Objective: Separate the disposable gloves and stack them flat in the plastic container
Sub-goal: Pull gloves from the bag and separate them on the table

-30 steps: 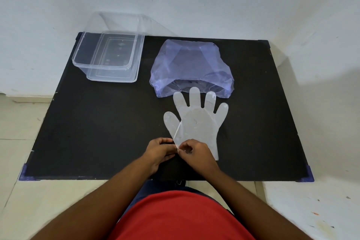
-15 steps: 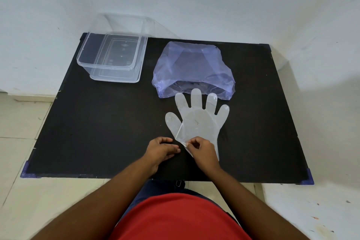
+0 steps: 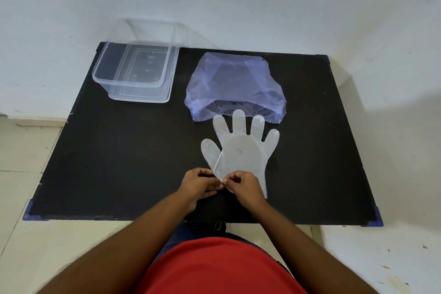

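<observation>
A flat stack of clear disposable gloves [image 3: 241, 150] lies on the black table, fingers pointing away from me. Its near left cuff corner is lifted and folded over. My left hand [image 3: 199, 182] and my right hand [image 3: 243, 186] meet at that corner, both pinching the thin glove film between fingertips. The clear plastic container [image 3: 138, 74] stands at the far left of the table, with nothing visible inside it.
A crumpled bluish plastic bag [image 3: 235, 86] lies just beyond the glove fingers, its opening facing me. The black table [image 3: 107, 162] has blue corner caps and stands against a white wall. Pale tiled floor surrounds it.
Half a second ago my hands were slightly apart at the cuff; now they have come together again on the lifted corner. The gloves, bag and container have not moved.
</observation>
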